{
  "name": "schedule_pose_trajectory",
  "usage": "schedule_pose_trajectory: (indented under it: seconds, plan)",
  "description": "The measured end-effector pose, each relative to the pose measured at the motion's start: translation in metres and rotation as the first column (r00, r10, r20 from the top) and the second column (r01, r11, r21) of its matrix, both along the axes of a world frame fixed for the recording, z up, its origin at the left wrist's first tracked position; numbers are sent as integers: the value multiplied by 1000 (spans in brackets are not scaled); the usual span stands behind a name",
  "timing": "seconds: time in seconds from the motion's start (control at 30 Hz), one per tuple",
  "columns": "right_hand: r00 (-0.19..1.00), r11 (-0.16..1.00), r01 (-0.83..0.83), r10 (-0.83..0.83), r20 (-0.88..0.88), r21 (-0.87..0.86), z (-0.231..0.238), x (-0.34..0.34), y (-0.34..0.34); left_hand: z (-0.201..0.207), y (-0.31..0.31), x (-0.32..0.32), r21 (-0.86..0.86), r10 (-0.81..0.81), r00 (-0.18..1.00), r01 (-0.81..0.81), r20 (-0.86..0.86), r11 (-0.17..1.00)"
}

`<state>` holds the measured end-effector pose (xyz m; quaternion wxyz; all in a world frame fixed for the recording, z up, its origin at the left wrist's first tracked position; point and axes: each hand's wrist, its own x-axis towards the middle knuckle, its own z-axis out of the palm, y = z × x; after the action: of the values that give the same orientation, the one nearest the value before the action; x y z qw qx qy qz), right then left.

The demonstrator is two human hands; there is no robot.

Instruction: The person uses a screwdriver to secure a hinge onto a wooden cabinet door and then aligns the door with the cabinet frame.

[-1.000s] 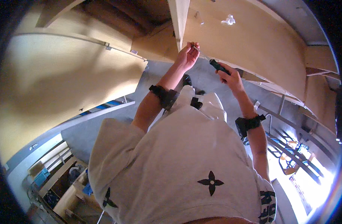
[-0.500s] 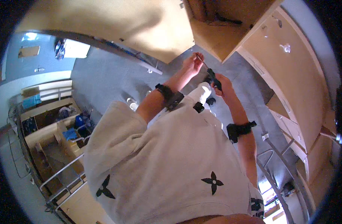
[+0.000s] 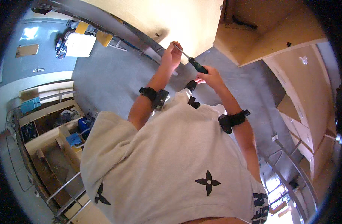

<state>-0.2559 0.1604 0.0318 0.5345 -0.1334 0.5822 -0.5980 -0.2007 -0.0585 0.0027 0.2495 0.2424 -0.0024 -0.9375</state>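
Note:
A screwdriver [image 3: 198,66] with a dark handle and a thin metal shaft slants between my hands, its tip toward the upper left. The handle's end is in the closed fingers of my right hand [image 3: 212,77]. My left hand [image 3: 172,56] has its fingers closed around the tip end of the shaft; whether a small part is also between them is hidden. Both hands are just in front of the lower edge of a pale wooden cabinet door [image 3: 186,22], the left one nearest to it. A small dark fitting [image 3: 158,34] shows on the door's face.
Right of the door, the open cabinet [image 3: 264,44] holds a dark object [image 3: 245,23]. Wooden drawers and panels [image 3: 305,97] curve along the right. A metal rail [image 3: 133,44] runs behind the door. At the left stand wooden bunk compartments [image 3: 55,149] with bags. Grey floor [image 3: 100,74] lies below.
Both hands and the screwdriver have moved left and closer to the door's lower edge. The view has turned, so the door and cabinet appear shifted right.

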Motion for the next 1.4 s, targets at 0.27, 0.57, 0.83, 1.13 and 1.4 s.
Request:
schedule_pose_trajectory:
  seconds: [0.27, 0.57, 0.83, 1.13, 1.4]
  plan:
    - [975, 993, 114, -104, -194, 40, -2, 29, -42, 3, -46, 10, -40, -141, 990, 140, -28, 989]
    - [956, 981, 173, -146, -256, 85, 11, 40, -44, 7, -48, 6, -34, -174, 985, 174, 17, 984]
    - [946, 977, 190, -155, -284, 101, 17, 42, -43, -3, -49, 9, -13, -211, 973, 211, -98, 977]
    - [942, 974, 198, -158, -297, 112, 31, 45, -48, -3, -46, 8, -72, -200, 969, 191, -148, 979]
    - [950, 977, 177, -137, -282, 121, 28, 45, -45, -12, -46, 9, -160, -211, 948, 176, -238, 971]
